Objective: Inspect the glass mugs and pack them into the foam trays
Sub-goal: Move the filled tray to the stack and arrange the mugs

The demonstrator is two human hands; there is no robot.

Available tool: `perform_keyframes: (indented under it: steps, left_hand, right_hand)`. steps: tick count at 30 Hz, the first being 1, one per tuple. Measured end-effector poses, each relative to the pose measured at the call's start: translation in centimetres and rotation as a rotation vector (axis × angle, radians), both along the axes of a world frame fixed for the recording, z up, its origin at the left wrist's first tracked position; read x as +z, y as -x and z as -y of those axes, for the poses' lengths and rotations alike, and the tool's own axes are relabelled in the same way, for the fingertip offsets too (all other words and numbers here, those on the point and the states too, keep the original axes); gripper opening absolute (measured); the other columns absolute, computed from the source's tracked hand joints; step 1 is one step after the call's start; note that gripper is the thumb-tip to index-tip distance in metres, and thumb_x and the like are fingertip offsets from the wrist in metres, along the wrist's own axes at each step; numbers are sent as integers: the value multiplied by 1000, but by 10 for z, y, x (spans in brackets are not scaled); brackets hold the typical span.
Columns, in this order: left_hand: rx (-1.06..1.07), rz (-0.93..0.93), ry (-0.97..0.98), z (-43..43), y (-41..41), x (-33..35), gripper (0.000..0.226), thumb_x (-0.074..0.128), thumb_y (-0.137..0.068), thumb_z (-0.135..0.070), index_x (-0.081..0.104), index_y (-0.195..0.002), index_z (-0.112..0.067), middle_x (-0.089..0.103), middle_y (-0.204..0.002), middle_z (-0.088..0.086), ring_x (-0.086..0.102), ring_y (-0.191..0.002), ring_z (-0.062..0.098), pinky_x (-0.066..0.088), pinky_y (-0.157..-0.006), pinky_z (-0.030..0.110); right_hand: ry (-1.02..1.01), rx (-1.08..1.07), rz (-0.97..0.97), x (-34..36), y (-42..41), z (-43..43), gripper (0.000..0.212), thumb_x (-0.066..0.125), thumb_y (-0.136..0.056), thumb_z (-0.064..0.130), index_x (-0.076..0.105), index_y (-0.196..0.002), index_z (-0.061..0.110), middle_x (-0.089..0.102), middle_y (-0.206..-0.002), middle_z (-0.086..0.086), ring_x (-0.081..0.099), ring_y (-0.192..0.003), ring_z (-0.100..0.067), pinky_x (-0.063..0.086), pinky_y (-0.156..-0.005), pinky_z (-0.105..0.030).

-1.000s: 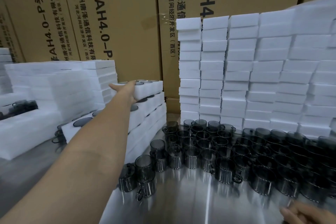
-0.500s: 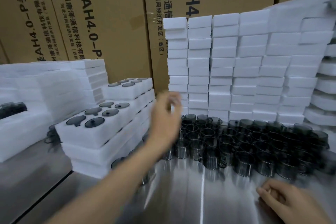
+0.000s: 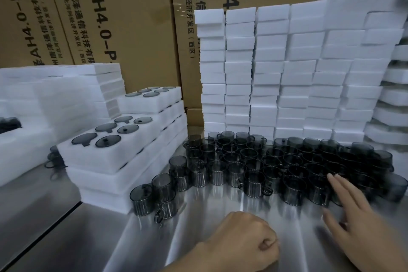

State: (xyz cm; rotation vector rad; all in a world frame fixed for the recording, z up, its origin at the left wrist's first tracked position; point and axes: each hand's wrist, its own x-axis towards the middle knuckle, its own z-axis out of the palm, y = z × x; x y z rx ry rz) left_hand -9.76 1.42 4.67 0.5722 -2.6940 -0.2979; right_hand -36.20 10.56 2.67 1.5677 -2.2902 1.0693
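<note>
Two bare hands in front of a crowd of dark glass mugs [image 3: 276,161] on a shiny metal table [image 3: 198,216].

Nearest, in front of the mugs, the left hand [image 3: 245,243] lies on the table curled into a loose fist with nothing visible in it. To its right, the right hand [image 3: 357,216] is spread flat with straight fingers, its fingertips [image 3: 331,178] over the front row of mugs; it grips none of them. The mugs stand upright and packed close together, a few trailing off to the left front. Just left of the mugs sits a stack of white foam trays [image 3: 106,172], the top ones showing dark round mug tops in their pockets. Right behind the mugs rise columns of white foam blocks [image 3: 287,73]. Farthest back, behind mugs and foam, stand brown cardboard boxes [image 3: 136,28] with printed lettering.
</note>
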Motion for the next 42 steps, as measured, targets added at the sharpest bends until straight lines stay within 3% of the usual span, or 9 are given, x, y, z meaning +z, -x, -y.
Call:
perform_keyframes:
  steps: [2, 6, 13, 17, 21, 25, 32, 38, 42]
  left_hand:
    - [-26, -14, 2, 5, 3, -5, 46, 55, -101, -35, 39, -62, -15, 42, -59, 2, 43, -61, 19, 51, -83, 41]
    - [-46, -24, 62, 12, 6, -16, 47, 55, -100, -37, 35, -63, -15, 38, -58, -2, 40, -62, 17, 53, -72, 39]
    - [-43, -1, 114, 14, 7, -19, 49, 49, -101, -45, 33, -65, -17, 40, -62, -1, 41, -64, 16, 50, -72, 43]
    - [-39, 29, 106, 14, 7, -17, 49, 46, -103, -47, 36, -68, -14, 43, -65, 0, 45, -66, 18, 51, -75, 42]
    - [-37, 29, 102, 13, 7, -16, 50, 46, -104, -47, 35, -68, -14, 42, -65, -1, 43, -67, 17, 51, -79, 41]
    - [-20, 39, 114, 13, 7, -16, 51, 46, -104, -50, 36, -70, -13, 43, -67, -1, 44, -69, 17, 51, -79, 41]
    - [17, 33, 97, 11, 6, -18, 49, 45, -101, -51, 38, -70, -14, 46, -69, 0, 48, -71, 18, 51, -78, 38]
    - [29, 38, 82, 10, 7, -16, 50, 44, -101, -53, 40, -71, -13, 49, -72, 1, 50, -74, 18, 50, -77, 36]
    - [28, 36, 64, 9, 5, -15, 51, 45, -102, -53, 39, -71, -14, 50, -72, 2, 50, -75, 18, 48, -76, 32]
  right_hand:
    - [-95, 10, -25, -2, 6, 0, 77, 72, -95, 37, 37, -164, 34, 31, -170, 13, 59, -65, 4, 48, -72, -31]
    - [-168, 19, -67, 3, 8, -2, 68, 56, -99, 53, 33, -162, 43, 26, -169, 20, 52, -93, -1, 51, -91, -36]
    - [-172, 23, -56, 0, 9, -1, 61, 59, -101, 47, 37, -157, 40, 37, -154, 18, 56, -86, 1, 52, -81, -30]
    - [-49, -5, -32, 1, 6, -2, 49, 63, -96, 45, 56, -143, 35, 42, -125, 20, 57, -81, -1, 54, -72, -33]
    - [-68, -48, -77, 0, 7, -1, 29, 70, -93, 49, 69, -116, 32, 41, -126, 18, 58, -84, -6, 51, -73, -32]
    - [-49, -54, -39, -2, 8, -1, 30, 71, -88, 57, 53, -86, 34, 43, -125, 15, 59, -84, -14, 55, -73, -39]
    - [-188, -42, -14, -3, 8, -3, 39, 68, -86, 69, 41, -85, 40, 47, -92, 18, 52, -77, -4, 54, -71, -37]
    - [-170, 24, 74, 0, 3, -10, 44, 72, -82, 69, 39, -93, 42, 49, -98, 17, 56, -82, -9, 55, -77, -42]
    - [-133, 53, 114, 0, 2, -14, 60, 77, -81, 66, 35, -121, 52, 53, -113, 22, 61, -98, -12, 57, -86, -42]
